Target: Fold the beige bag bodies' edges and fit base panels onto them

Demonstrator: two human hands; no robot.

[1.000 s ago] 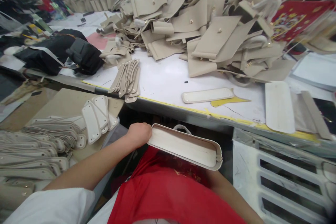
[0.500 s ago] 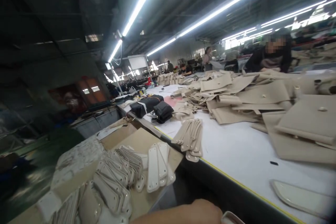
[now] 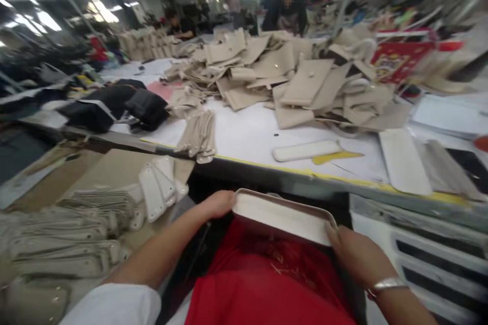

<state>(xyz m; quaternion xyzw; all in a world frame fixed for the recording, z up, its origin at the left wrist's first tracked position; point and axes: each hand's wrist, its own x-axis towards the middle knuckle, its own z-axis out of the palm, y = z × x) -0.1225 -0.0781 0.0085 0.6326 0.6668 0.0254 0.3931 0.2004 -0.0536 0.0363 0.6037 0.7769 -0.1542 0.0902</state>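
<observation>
A long, shallow cream panel with a raised beige rim [image 3: 280, 213] is stretched between my two hands, just above the red apron [image 3: 263, 284]. Its left end is gripped by my left hand [image 3: 218, 204], fingers closed. At the other end my right hand [image 3: 356, 251] is closed round the edge, with a bracelet [image 3: 387, 284] on the wrist. Ahead on the table [image 3: 244, 134] lies a similar cream panel [image 3: 307, 151], beside a yellow pointed piece [image 3: 335, 157].
Stacks of beige strap pieces with studs [image 3: 61, 233] cover the board on the left. A small stack [image 3: 198, 134] lies at the table edge. Beyond are black bags [image 3: 147, 106], a heap of beige bag parts [image 3: 263, 63], a red bag [image 3: 402, 58] and a co-worker [image 3: 287, 7].
The view has swung right and down. Both hands are now visible on the rimmed panel; before, only part of one arm and a sliver of a pale rimmed piece showed at the bottom.
</observation>
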